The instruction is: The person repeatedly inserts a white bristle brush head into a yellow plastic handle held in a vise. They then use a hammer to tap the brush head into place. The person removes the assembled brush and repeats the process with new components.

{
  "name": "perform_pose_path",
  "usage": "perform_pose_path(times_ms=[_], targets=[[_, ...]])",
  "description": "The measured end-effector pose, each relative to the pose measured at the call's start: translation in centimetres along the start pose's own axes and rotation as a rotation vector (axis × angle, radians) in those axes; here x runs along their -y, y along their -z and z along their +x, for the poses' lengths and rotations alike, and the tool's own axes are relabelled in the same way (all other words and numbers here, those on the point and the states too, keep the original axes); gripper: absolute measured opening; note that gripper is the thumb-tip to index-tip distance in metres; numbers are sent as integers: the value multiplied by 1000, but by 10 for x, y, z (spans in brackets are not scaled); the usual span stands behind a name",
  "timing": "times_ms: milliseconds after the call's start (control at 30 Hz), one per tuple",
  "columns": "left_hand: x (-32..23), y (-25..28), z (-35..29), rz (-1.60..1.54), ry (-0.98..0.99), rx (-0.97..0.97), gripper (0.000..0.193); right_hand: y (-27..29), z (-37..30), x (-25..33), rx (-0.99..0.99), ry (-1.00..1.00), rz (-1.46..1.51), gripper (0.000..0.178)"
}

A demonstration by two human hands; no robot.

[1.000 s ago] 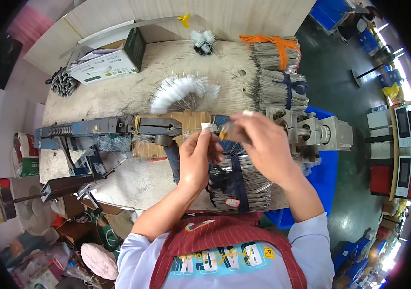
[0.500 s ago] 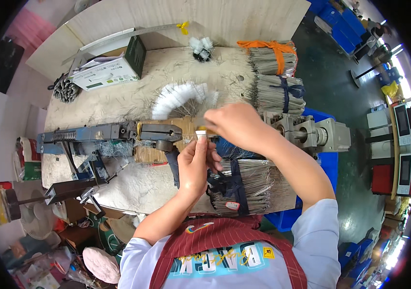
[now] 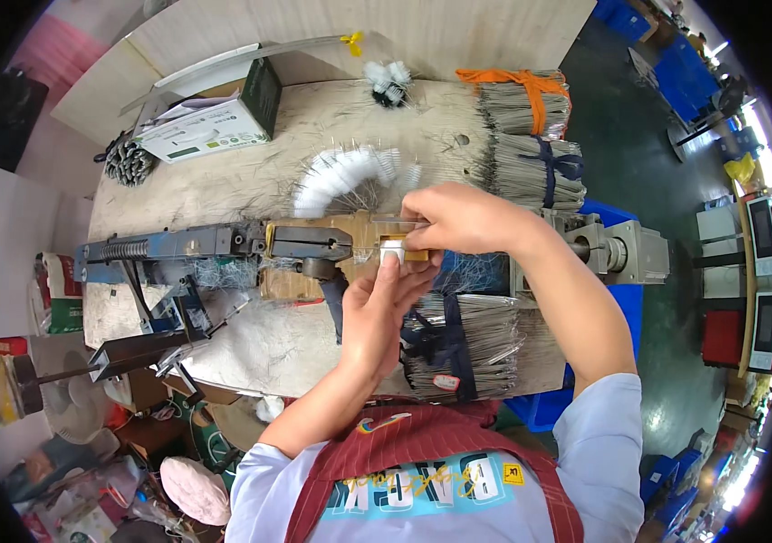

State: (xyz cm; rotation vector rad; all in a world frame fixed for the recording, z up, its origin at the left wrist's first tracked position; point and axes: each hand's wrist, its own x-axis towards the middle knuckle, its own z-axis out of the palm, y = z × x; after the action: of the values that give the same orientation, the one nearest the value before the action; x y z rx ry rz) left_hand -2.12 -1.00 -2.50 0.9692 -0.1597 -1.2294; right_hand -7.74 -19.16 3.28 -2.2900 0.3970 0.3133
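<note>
My left hand (image 3: 384, 312) reaches up from below, its thumb pressed on a small white block (image 3: 392, 246) with a yellowish edge. My right hand (image 3: 454, 220) comes in from the right with its fingers bent together beside the block, over a yellow piece (image 3: 417, 255). A thin greyish strip (image 3: 399, 220) juts left from the right fingertips; what exactly they pinch is hidden. Just left of both hands is the dark jaw (image 3: 313, 242) of a blue metal machine (image 3: 155, 246). Beyond them, white-bristled wire brushes (image 3: 345, 176) lie fanned in an arc.
Wire bundles tied with dark cloth (image 3: 472, 348) and with orange cloth (image 3: 526, 101) lie on the right of the wooden table (image 3: 422, 118). A metal chuck unit (image 3: 617, 249) sits at the right edge. Far left stands an open carton (image 3: 209, 127); more brushes (image 3: 388, 83) lie at the back.
My right hand, blurred by motion before, has come down beside the white block and looks steadier. My left hand has shifted slightly right with the block. The whole view has moved a little.
</note>
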Motion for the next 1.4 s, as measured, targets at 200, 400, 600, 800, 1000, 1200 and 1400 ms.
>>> perform_pose_path(times_ms=[200, 400, 600, 800, 1000, 1200, 1400], targets=[[-15, 6, -5, -59, 93, 68, 56, 6, -4, 13, -8, 44, -154, 23], [-10, 9, -7, -140, 7, -50, 58, 3, -3, 4, 1, 32, 78, 22], [7, 3, 7, 25, -194, -122, 46, 4, -4, 5, 8, 32, 52, 21], [18, 5, 9, -52, -293, -137, 27, 5, -3, 5, 27, 21, 64, 20], [27, 15, -14, 48, -259, -156, 11, 5, -4, 5, 34, 4, 79, 20], [21, 21, -28, 104, -107, -15, 30, 5, -3, 5, 45, -4, 99, 19], [3, 10, -9, -323, 19, 146, 56, 8, -4, 8, 54, 6, 112, 21]])
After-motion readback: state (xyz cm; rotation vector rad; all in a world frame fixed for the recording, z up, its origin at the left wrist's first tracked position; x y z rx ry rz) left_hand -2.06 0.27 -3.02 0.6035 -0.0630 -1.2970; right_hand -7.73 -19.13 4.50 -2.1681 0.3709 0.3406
